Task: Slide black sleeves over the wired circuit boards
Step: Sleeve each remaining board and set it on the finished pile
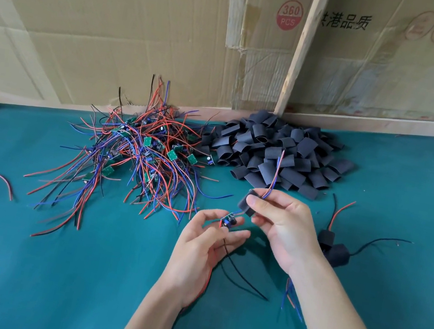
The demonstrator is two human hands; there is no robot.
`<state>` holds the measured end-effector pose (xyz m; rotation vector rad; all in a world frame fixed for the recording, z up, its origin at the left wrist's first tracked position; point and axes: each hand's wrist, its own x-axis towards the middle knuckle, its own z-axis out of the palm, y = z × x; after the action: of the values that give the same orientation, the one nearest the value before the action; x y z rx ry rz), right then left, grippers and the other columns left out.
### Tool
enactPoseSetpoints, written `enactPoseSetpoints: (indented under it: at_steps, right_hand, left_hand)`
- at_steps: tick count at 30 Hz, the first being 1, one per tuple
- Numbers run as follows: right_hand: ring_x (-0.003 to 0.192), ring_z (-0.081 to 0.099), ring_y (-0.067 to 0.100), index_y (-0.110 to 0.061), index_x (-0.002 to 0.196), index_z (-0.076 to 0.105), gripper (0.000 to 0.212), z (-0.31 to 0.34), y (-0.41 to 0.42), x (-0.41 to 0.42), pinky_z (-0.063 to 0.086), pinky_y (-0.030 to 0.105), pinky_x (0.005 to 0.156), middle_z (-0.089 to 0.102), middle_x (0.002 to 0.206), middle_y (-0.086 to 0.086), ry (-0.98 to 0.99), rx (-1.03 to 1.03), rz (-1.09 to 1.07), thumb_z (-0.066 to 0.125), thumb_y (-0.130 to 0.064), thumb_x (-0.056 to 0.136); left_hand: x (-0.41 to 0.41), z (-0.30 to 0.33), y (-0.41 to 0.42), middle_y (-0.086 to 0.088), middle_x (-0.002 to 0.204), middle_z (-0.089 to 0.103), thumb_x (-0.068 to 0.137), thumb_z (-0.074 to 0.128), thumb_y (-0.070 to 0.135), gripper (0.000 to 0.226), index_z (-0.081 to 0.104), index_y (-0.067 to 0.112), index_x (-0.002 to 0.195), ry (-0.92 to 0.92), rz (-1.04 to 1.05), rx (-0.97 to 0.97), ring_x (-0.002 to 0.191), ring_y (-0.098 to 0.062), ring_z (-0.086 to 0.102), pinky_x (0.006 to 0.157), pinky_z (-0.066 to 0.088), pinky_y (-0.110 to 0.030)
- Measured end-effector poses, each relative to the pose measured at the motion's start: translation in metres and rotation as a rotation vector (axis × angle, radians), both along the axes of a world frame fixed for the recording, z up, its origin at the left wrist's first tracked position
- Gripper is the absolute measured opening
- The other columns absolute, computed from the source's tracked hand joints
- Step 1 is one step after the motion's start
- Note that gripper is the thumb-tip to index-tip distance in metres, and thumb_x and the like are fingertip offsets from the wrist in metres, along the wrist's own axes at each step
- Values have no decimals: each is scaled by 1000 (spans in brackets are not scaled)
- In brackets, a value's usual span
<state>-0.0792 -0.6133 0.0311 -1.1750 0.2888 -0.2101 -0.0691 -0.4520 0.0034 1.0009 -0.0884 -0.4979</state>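
My left hand point(204, 246) pinches a small wired circuit board point(228, 221) between fingertips and thumb; its black and red wires trail down past my wrist. My right hand point(283, 228) holds a black sleeve point(246, 203), and the board's red and blue wires point(275, 174) run through the sleeve and stick up above my fingers. The sleeve sits just up and right of the board, not over it. A heap of black sleeves point(275, 154) lies at the back, and a tangled pile of wired boards point(141, 157) lies to its left.
Two sleeved boards point(333, 247) with wires lie to the right of my right hand on the green mat point(47, 265). A loose red wire point(1, 182) lies far left. Cardboard walls point(120, 16) and a wooden strip point(303, 49) close off the back.
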Motion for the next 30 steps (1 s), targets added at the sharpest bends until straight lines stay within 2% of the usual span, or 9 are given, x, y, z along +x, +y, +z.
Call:
enactPoseSetpoints:
  at_steps: [5, 8, 11, 13, 19, 26, 30]
  right_hand:
    - [73, 70, 13, -17, 81, 83, 18, -1, -4, 1, 56, 20, 64, 77, 84, 8, -38, 71, 36, 84, -16, 63]
    - [81, 72, 21, -12, 88, 82, 20, -3, -3, 0, 59, 26, 73, 75, 91, 12, -67, 65, 171, 81, -9, 67]
    - [93, 70, 28, -8, 97, 80, 25, -3, -6, -1, 59, 33, 85, 74, 104, 17, -86, 27, 251, 81, -2, 73]
    - [98, 71, 28, -9, 100, 80, 26, -3, -8, -2, 59, 35, 90, 74, 108, 17, -99, 12, 308, 82, 0, 75]
    - [102, 73, 26, -15, 101, 82, 31, -3, -7, -3, 58, 32, 89, 77, 112, 15, -96, -36, 384, 75, 2, 76]
    - [110, 71, 30, -9, 108, 79, 34, -4, -9, -3, 57, 34, 91, 74, 116, 24, -93, -6, 429, 67, 8, 81]
    - [111, 69, 31, -3, 114, 74, 36, -5, -8, -4, 57, 33, 89, 72, 118, 26, -98, -14, 436, 66, 9, 81]
  left_hand:
    - [-1, -1, -1, -16, 92, 67, 93, 61, 1, 6, 58, 2, 98, 11, 35, -51, 90, -31, 72, 95, 58, -39]
    - [1, -1, 1, -20, 91, 67, 87, 64, 8, 12, 60, 3, 97, 41, 33, -122, 87, -29, 73, 87, 59, -35]
    - [3, -4, 3, -16, 86, 71, 87, 64, 10, 11, 60, 5, 96, 52, 32, -138, 83, -23, 75, 84, 59, -31]
    - [4, -5, 4, -13, 86, 70, 88, 64, 10, 10, 62, 6, 97, 47, 37, -153, 81, -21, 74, 84, 59, -30]
    - [5, -6, 4, -16, 90, 63, 87, 65, 6, 7, 60, 7, 93, 39, 51, -156, 68, -20, 66, 80, 59, -32]
    - [4, -5, 7, -19, 88, 52, 82, 71, -4, 23, 58, 7, 96, 53, 44, -146, 75, -30, 69, 83, 60, -37]
    - [4, -5, 6, -21, 89, 56, 81, 75, -5, 27, 56, 8, 95, 55, 53, -139, 79, -34, 71, 82, 60, -39]
